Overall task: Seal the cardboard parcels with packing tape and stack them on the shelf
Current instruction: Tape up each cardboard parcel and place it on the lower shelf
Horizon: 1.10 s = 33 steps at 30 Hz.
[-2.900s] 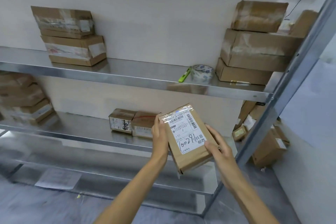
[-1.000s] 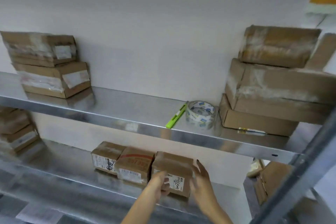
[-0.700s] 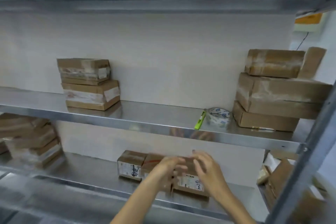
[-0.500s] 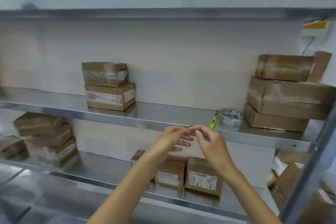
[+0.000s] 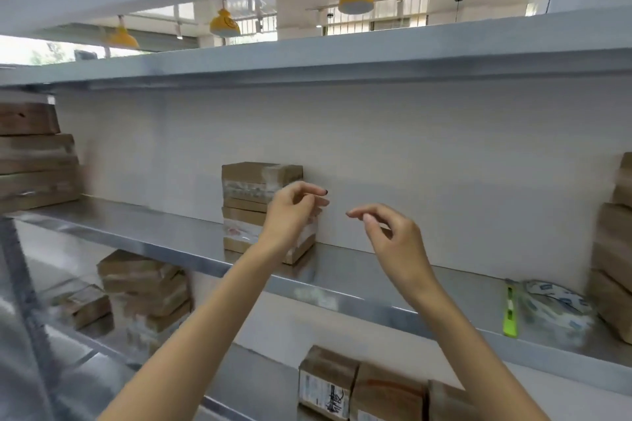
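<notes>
I'm seeing left fingers (image 5: 307,190) and right fingers (image 5: 362,214) hanging loosely curled, gripping nothing. Left hand (image 5: 294,215) is hovering in front of the two-parcel stack (image 5: 253,181) mid-frame, right hand (image 5: 396,239) clear to its right. Tape roll (image 5: 554,308) is sitting lower right on the middle shelf (image 5: 154,232). Risk I'm flagging: left knuckles clipping the stack and sliding its top parcel off

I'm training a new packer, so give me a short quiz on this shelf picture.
1. True or false: the left hand and the right hand hold nothing.
2. What lies beside the tape roll on the shelf? A scissors; B green cutter; C pen.
3. How many boxes make up the stack behind the left hand?
Key: 1 true; 2 B; 3 two.
</notes>
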Motion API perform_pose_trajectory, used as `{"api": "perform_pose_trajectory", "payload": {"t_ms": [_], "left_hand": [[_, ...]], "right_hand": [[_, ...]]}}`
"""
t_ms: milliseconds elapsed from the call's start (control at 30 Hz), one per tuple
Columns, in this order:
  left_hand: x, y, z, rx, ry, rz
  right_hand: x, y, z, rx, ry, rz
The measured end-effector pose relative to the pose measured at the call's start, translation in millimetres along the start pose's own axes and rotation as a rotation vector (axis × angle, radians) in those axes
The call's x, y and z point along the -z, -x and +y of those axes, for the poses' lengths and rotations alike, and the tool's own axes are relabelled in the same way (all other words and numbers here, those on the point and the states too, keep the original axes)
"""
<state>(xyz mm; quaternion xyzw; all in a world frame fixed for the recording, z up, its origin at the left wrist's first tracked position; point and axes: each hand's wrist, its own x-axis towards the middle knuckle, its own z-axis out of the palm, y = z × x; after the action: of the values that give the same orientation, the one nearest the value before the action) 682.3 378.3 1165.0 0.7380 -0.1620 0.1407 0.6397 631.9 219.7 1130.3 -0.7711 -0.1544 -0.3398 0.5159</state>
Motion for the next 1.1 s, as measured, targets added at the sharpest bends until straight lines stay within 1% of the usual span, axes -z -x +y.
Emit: {"api": "perform_pose_trajectory", "payload": {"t_ms": [67,200,300,367,400,467,567,633,733,867,1000,1100], "left_hand": [[16.9,-22.5,-6.1,-0.043,-0.017,0.068],[54.3,-60.6,-20.5,-0.138,-0.042,0.253],[79.1,-83.4,-33.7,-0.205,-0.053,0.427],[94.8,-102.1,-43.3,-0.215,-0.112,0.501],[101.6,-112.4,-49.1,-0.191,-0.153,0.516],[112.0,-133.8,-63.6,-0.073,-0.168,0.489],[119.0,-153.1,-78.6,0.219,-0.125,0.314],[118.4,-157.8,-83.0,0.286,-0.107,0.248],[118.3,-159.1,-81.5,0.260,-0.065,0.232],[113.9,-154.7,-67.1,0.146,-0.062,0.230],[90.2,-143.4,-39.7,0.013,-0.054,0.183],[56.7,-128.8,-22.6,-0.031,-0.016,0.125]], "right_hand": [[-16.8,-18.7,4.4,-0.021,-0.029,-0.019],[-50.5,-51.3,12.4,-0.073,-0.081,-0.065],[-79.2,-75.0,20.9,-0.143,-0.145,-0.060],[-97.7,-90.1,26.3,-0.187,-0.146,-0.068],[-106.2,-96.6,28.4,-0.214,-0.126,-0.075],[-121.9,-107.8,29.5,-0.256,-0.078,-0.086],[-143.7,-118.4,31.6,-0.271,-0.024,-0.090],[-151.1,-118.9,32.2,-0.268,-0.012,-0.087],[-159.4,-118.1,33.2,-0.265,0.001,-0.035],[-154.2,-115.5,28.3,-0.232,-0.020,0.028],[-120.7,-107.0,14.9,-0.175,-0.067,0.155],[-81.4,-95.9,8.5,-0.138,-0.036,0.260]]}}
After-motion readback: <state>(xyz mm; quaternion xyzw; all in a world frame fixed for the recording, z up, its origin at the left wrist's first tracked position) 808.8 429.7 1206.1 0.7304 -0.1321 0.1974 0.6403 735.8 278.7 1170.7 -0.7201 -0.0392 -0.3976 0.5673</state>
